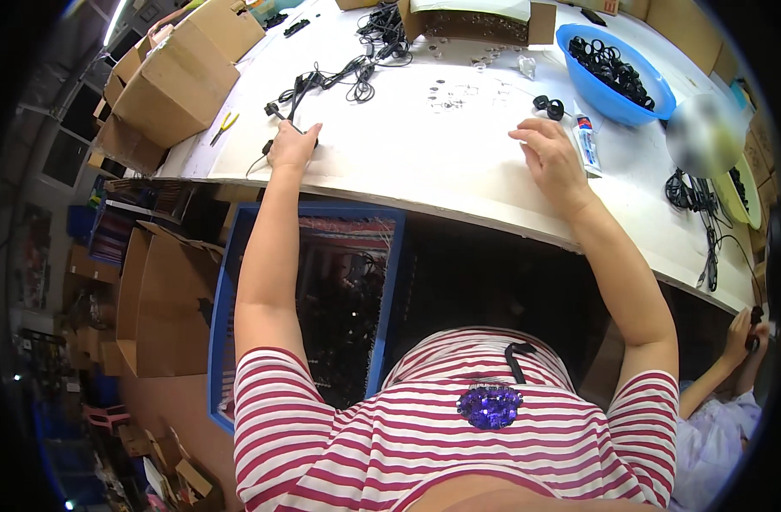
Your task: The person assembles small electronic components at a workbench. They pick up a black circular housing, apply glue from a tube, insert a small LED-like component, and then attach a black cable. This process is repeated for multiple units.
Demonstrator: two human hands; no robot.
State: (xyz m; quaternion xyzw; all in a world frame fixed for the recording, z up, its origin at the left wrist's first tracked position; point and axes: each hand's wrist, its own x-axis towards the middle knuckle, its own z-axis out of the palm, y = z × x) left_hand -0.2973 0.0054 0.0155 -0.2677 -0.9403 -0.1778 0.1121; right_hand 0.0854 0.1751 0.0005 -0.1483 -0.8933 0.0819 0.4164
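My left hand (294,147) is closed on a black corded part (276,111) at the left of the white table; dark pieces of it stick out past the fingers, and its full shape is hidden. A thin cord trails from it toward the table's front edge. Over the table's right half is my right hand (551,158), fingers loosely bent and apart, with nothing seen in them. Just beyond its fingertips lie a few black ring-shaped parts (551,108). Beside it on the right rests a white and blue tube (587,141), looking like glue.
Black cables (356,77) lie tangled at the back, near small clear rings (463,96). A blue basin (570,47) holds black rings. Yellow-handled pliers (226,125) lie beside a cardboard box (173,94). Below the table stands a blue crate (223,341). Another person's hand (736,341) shows at right.
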